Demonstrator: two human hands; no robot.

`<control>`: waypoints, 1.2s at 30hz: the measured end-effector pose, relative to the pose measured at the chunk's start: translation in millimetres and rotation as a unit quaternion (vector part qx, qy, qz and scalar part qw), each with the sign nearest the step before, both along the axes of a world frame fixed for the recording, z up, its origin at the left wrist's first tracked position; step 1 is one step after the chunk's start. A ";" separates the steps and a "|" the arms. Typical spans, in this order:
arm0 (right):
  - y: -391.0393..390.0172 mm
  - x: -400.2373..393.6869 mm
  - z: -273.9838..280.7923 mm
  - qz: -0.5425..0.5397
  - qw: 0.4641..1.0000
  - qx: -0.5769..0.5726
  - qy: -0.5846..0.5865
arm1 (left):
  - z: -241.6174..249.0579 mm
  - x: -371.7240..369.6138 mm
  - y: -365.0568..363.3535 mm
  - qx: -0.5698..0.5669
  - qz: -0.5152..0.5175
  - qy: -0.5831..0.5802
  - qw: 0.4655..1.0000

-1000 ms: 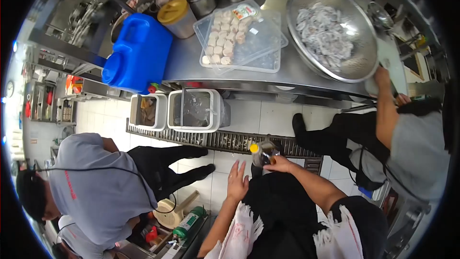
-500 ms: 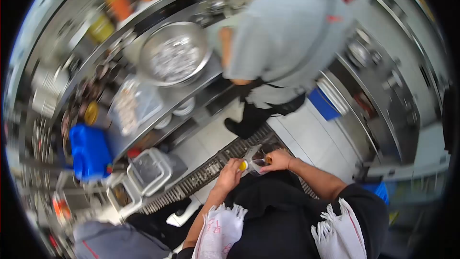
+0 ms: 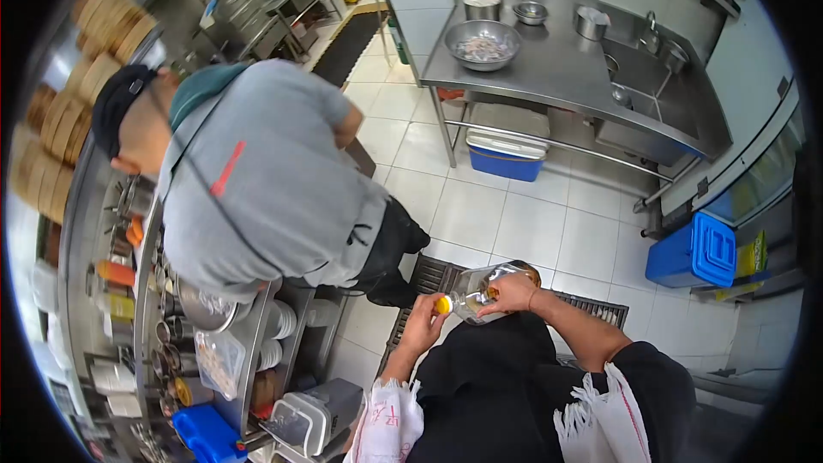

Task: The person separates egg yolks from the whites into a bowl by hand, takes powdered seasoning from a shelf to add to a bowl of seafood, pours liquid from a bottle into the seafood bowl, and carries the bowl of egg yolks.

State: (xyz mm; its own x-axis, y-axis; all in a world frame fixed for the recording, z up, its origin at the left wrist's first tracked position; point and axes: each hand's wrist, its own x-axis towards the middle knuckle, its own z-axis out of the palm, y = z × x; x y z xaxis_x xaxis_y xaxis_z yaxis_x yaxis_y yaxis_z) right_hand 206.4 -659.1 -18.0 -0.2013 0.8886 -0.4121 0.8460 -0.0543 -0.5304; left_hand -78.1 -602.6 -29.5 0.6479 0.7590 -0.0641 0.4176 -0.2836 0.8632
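A clear plastic bottle (image 3: 471,285) lies tilted in front of my black apron, its neck pointing left. My right hand (image 3: 513,295) is closed around its body, with the thumb across the near side. At the neck, the fingers of my left hand (image 3: 418,326) pinch the yellow cap (image 3: 443,304). Some brownish contents show at the bottle's far end, partly behind my right hand.
A co-worker in a grey shirt (image 3: 274,154) stands close at the left, by a steel shelf counter. At the upper right a steel table (image 3: 557,69) carries a large bowl (image 3: 482,45). Blue bins (image 3: 694,253) stand at right; a floor drain (image 3: 437,270) runs below.
My view has swung right, bringing the sink table and blue bin into sight. The bottle shows more plainly, still held in both hands.
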 end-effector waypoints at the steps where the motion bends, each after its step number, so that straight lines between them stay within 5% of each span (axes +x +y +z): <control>1: -0.3 16.1 -1.4 -0.012 1.000 0.018 0.000 | -0.7 15.7 7.7 0.025 -0.018 0.007 1.000; 6: 18.2 71.0 7.4 -0.055 0.995 0.081 -0.020 | 32.8 86.5 42.8 -0.005 -0.006 -0.015 1.000; 10: 53.4 97.7 12.6 -0.038 0.992 0.119 -0.027 | 3.1 105.0 79.0 -0.019 0.023 -0.016 0.999; 16: 120.0 124.8 29.4 -0.068 0.984 0.153 -0.063 | 4.0 148.0 165.6 -0.208 0.072 0.026 0.975; 22: 197.0 164.2 54.7 -0.080 0.980 0.148 -0.109 | -8.7 197.5 279.6 -0.385 -0.002 0.095 0.918; 24: 222.3 174.7 68.6 -0.092 0.979 0.130 -0.126 | -0.8 215.1 308.2 -0.361 0.005 0.120 0.925; 27: 249.9 199.5 77.7 -0.126 0.961 0.198 -0.147 | 12.0 236.5 334.2 -0.209 0.016 -0.084 0.974; 30: 271.5 218.6 93.2 -0.157 0.956 0.196 -0.154 | 64.9 250.9 366.3 -0.121 -0.112 -0.155 0.974; 34: 304.0 249.0 104.8 -0.163 0.955 0.203 -0.139 | 78.6 286.0 406.4 -0.036 -0.114 -0.136 0.983; 36: 320.8 267.5 105.1 -0.150 0.955 0.209 -0.150 | 81.8 303.1 421.5 -0.114 -0.105 -0.105 0.982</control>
